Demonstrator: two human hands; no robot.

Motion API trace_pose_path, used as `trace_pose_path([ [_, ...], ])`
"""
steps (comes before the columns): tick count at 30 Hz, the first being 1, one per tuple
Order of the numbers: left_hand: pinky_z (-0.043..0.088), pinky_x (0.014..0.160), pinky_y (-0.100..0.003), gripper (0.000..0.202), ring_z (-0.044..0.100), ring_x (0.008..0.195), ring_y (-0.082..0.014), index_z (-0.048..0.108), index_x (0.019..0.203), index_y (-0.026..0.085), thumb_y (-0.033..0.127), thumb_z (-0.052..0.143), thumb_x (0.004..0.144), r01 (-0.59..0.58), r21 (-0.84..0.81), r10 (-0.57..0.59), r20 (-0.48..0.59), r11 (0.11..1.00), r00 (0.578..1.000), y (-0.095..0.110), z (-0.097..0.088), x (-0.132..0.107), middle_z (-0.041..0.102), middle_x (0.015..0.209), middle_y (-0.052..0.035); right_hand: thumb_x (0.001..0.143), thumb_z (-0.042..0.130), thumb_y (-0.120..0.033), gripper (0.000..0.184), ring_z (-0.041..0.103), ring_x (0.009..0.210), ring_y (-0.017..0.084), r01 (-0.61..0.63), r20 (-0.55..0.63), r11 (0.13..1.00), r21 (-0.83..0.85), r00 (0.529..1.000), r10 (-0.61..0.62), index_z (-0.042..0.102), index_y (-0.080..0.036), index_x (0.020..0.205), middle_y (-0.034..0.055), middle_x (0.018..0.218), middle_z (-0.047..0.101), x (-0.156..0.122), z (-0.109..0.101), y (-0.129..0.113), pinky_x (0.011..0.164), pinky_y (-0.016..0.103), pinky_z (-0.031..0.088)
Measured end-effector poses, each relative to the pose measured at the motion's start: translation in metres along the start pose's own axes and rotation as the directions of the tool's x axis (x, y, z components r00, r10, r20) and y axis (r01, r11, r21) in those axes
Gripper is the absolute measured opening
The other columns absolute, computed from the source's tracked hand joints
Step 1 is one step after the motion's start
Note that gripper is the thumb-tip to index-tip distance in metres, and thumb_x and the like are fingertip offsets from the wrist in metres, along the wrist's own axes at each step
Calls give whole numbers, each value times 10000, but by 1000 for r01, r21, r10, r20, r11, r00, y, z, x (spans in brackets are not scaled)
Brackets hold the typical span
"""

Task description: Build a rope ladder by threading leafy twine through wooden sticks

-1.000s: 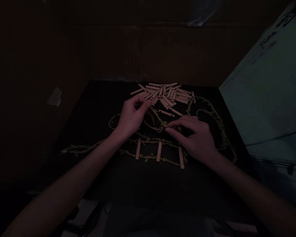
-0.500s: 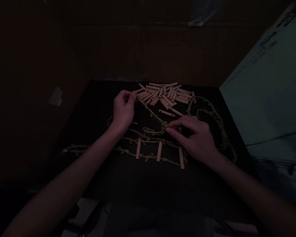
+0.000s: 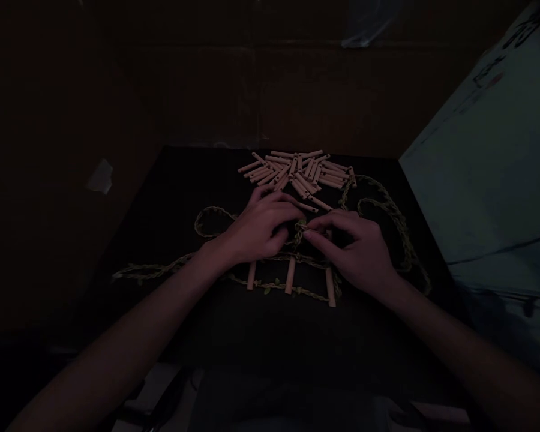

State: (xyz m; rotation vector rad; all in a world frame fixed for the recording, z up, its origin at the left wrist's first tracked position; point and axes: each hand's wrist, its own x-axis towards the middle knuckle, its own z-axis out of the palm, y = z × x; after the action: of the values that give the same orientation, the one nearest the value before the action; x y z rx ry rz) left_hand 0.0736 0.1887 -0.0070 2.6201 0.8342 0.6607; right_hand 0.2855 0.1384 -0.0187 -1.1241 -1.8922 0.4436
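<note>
My right hand [image 3: 353, 243] pinches a green leafy cord [image 3: 300, 228] between thumb and fingertips, where it bunches into a small loop or knot. Just left of that bunch, my left hand [image 3: 265, 225] hovers with thumb and index finger apart; I see no cord between them, though the undersides of its fingers are hidden. In front of both hands lies a ladder-like strip of the same cord with wooden rungs: a left peg [image 3: 251, 277], a middle peg [image 3: 290, 276] and a right peg [image 3: 330, 288].
Behind my hands is a heap of drilled wooden pegs [image 3: 297, 171]. More leafy cord [image 3: 398, 219] curves along the right, and another length [image 3: 148, 273] stretches left. Brown cardboard walls [image 3: 207, 96] rise behind and left; a pale panel [image 3: 490, 162] stands right. The light is dim.
My left hand has let go of the cord it held up at the left and moved right and nearer to the knot. The right hand has stayed in place with its pinch.
</note>
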Motion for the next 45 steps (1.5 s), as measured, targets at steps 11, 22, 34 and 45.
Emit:
trace_pose_path([
  [11,319,1007,-421,238,630,1037,-214,719,1097,213,204,506,990,133,85,-125,-90,987,988,-10,1,0,758,1027,-33,881,726,-234,38,637,743,140,-105,23,991,77,994,103,713,-203,865,-21,788,693,1,-1,0,743,307,467],
  [22,354,971,-443,282,665,1017,-238,761,1126,247,218,532,964,401,168,-357,-242,901,902,-22,-1,0,786,1050,-24,887,720,-235,55,611,732,124,-124,55,988,96,991,119,715,-187,862,-6,807,696,1,-3,-4,740,296,463],
  [34,391,896,-445,306,670,988,-291,789,1040,268,223,501,948,574,259,-499,-301,777,812,-25,-9,-1,779,962,-45,888,722,-246,55,610,747,127,-119,64,989,88,991,114,713,-193,876,-8,809,693,0,-3,-5,732,300,461],
  [45,361,945,-501,340,636,1046,-307,770,1107,287,240,467,961,649,305,-545,-362,697,756,-31,-15,-3,787,1045,-40,884,718,-235,56,594,711,119,-125,63,987,102,991,119,716,-183,864,-8,789,681,1,-4,-7,706,294,452],
])
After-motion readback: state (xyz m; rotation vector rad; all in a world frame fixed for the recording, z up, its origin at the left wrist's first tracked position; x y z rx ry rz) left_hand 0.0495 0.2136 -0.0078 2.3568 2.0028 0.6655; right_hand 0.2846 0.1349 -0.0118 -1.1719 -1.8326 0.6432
